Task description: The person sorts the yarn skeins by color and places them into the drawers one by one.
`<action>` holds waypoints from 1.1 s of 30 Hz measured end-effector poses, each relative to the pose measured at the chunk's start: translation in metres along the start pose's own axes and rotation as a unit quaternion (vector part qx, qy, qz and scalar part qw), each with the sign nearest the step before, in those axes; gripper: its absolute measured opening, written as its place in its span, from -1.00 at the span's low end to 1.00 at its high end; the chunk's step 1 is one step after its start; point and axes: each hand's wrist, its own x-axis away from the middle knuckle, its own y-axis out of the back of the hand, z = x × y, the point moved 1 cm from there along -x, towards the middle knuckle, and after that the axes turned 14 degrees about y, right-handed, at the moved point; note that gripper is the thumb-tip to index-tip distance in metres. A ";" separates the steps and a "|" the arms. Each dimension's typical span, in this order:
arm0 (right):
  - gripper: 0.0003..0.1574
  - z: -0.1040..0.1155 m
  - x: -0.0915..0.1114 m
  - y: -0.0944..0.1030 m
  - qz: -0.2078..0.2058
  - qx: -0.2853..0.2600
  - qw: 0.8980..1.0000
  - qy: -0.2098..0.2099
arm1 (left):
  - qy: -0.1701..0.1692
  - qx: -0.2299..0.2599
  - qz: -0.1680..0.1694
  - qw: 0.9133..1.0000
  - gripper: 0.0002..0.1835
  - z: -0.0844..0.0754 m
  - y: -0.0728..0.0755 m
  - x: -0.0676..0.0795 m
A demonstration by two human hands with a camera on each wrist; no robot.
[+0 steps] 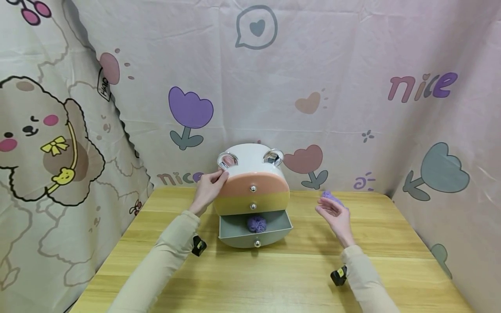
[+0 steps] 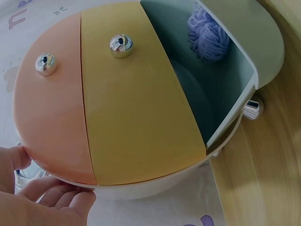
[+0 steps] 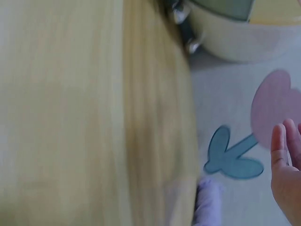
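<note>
A small white cabinet (image 1: 250, 158) with silver ring ears stands towards the back of the table. Its orange top drawer (image 1: 270, 184) and yellow middle drawer (image 1: 235, 205) are in. The green bottom drawer (image 1: 235, 241) is pulled out, with a purple yarn ball (image 1: 257, 224) inside. My left hand (image 1: 207, 189) holds the cabinet's upper left edge, thumb by the orange front and fingers curled along the side. My right hand (image 1: 337, 217) is in the air right of the cabinet, fingers loosely bent, holding nothing. Behind it shows a purple yarn-like thing (image 1: 332, 198), partly hidden by the hand.
The wooden table (image 1: 297, 282) ends at a printed cloth backdrop (image 1: 344, 43) close behind the cabinet. Another printed cloth (image 1: 35, 234) hangs on the left. Round silver knobs (image 2: 121, 46) stick out from the drawer fronts.
</note>
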 end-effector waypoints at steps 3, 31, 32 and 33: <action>-0.51 -0.007 0.001 0.010 -0.024 0.018 1.000 -0.009 | 0.003 0.001 0.002 1.000 -0.38 0.000 0.000 0.000; -0.29 -0.033 0.002 0.057 -0.069 0.256 0.954 -0.138 | -0.001 -0.001 -0.007 1.000 -0.40 0.000 0.000 0.000; -0.28 -0.033 0.002 0.058 -0.063 0.259 0.953 -0.143 | -0.003 0.000 -0.007 1.000 -0.40 0.000 0.000 0.000; -0.27 -0.033 0.001 0.058 -0.059 0.263 0.952 -0.147 | -0.004 0.001 -0.007 1.000 -0.40 0.000 0.000 0.000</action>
